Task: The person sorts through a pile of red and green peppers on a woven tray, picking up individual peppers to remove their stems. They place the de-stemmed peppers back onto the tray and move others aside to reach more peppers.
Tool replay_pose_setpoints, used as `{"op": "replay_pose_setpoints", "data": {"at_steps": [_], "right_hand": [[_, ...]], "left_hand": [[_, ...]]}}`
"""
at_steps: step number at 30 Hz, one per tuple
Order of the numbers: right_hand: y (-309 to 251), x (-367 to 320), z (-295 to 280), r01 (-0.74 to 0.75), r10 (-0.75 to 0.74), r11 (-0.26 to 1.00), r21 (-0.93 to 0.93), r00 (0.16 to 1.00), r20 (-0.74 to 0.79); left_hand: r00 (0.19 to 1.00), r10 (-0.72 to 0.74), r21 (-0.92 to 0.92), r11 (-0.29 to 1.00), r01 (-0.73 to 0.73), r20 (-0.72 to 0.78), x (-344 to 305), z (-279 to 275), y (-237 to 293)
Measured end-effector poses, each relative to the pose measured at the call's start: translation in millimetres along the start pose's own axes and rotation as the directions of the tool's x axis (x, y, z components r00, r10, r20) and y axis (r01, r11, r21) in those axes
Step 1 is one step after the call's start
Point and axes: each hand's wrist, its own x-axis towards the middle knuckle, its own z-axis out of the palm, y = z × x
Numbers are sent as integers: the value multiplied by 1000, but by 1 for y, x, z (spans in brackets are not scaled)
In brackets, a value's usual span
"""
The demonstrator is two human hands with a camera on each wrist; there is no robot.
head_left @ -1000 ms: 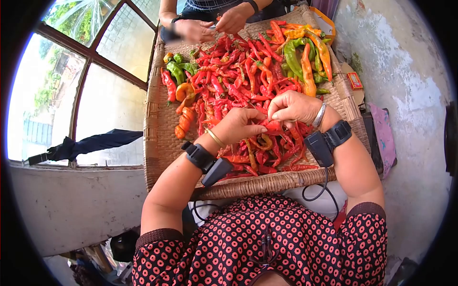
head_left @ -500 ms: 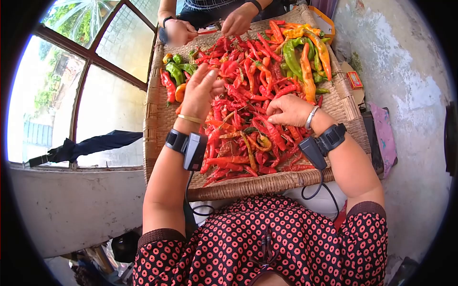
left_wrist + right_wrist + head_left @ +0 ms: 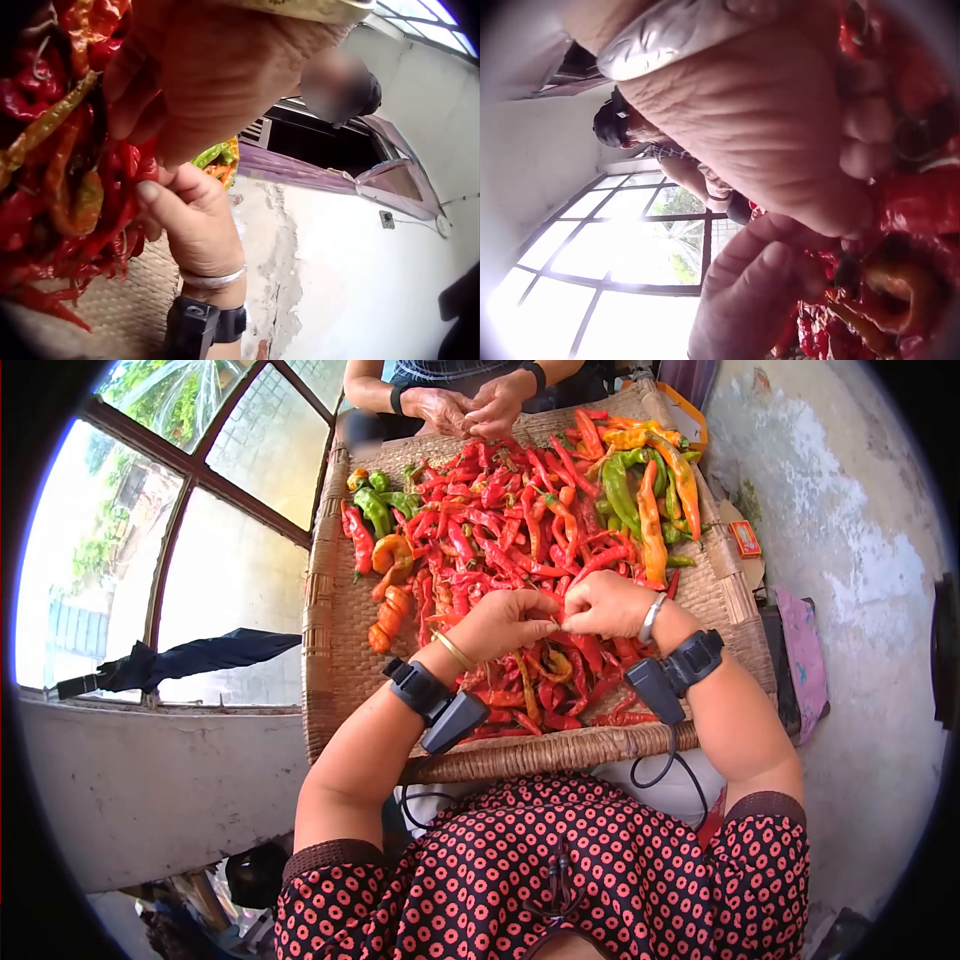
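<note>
Over the near part of a heap of red chili peppers (image 3: pixel 500 510), my two hands meet with their fingertips together. My left hand (image 3: pixel 503 626) curls its fingers and thumb about a glossy red chili pepper (image 3: pixel 131 166), which fingers partly cover in the left wrist view. From the other side my right hand (image 3: pixel 612 605) pinches at the same pepper, thumb bent against the forefinger. In the right wrist view, red pepper flesh (image 3: pixel 919 204) shows right beside the right fingertips. A curled yellow-brown pepper (image 3: pixel 550 666) lies just below the hands.
The peppers lie in a large woven tray (image 3: pixel 560 746). Orange peppers (image 3: pixel 390 622) and green ones (image 3: pixel 375 512) sit at its left, with a green and orange group (image 3: pixel 622 495) at far right. Across the tray are another person's hands (image 3: pixel 470 410). A dark folded umbrella (image 3: pixel 200 660) lies by the window.
My left hand lifted away up and left over the heap, then came back to meet the right hand. The right hand stayed near its place. The other person's hands drew together.
</note>
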Motion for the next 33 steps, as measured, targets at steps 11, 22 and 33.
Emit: {"op": "replay_pose_setpoints", "data": {"at_steps": [11,22,33], "right_hand": [[-9,2,0,-53,109,673,738,994,-28],[6,6,8,31,-40,998,-61,988,-146],[-2,0,13,-37,59,963,-266,995,75]], "left_hand": [[980,-187,-292,935,201,74,-4,6,8],[794,-39,-408,873,-268,-606,-4,-50,29],[996,86,649,757,-73,12,-11,0,-12]]}}
